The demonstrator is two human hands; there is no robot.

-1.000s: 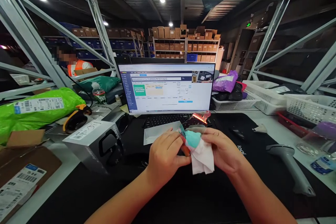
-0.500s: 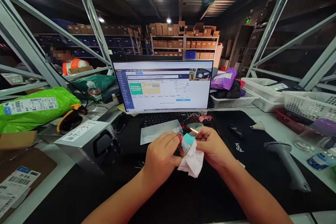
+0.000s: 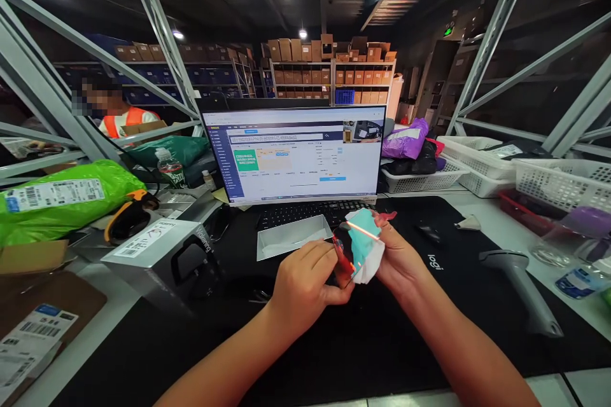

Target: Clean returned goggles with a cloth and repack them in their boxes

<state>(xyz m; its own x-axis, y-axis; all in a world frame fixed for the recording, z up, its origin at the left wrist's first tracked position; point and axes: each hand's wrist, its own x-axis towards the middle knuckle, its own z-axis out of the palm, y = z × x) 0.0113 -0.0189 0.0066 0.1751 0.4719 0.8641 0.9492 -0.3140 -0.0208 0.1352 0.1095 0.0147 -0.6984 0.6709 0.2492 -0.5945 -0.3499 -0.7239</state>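
Observation:
Above the middle of the black desk mat, my left hand [image 3: 305,283] is closed on the edge of a glossy tinted lens [image 3: 344,261] with reddish and orange glints. Against the lens's other side, my right hand [image 3: 401,261] grips a crumpled white cloth [image 3: 375,264]. A bright teal area shows between lens and cloth; whether it is cloth or reflection I cannot tell. Just beyond my left hand lies an open white box tray [image 3: 293,238]. The fingertips of my right hand are partly hidden behind the cloth.
A monitor [image 3: 296,159] and keyboard [image 3: 272,219] stand ahead. To the left are a grey box [image 3: 160,257], orange-framed goggles [image 3: 126,219] and a green parcel [image 3: 71,197]. A barcode scanner [image 3: 522,289], mouse [image 3: 428,235] and white baskets [image 3: 424,183] are right. A co-worker [image 3: 126,119] is far left.
My right hand has turned and spread the cloth up behind the lens, so more teal shows. The lens is tilted more openly toward me. My left hand has shifted slightly right.

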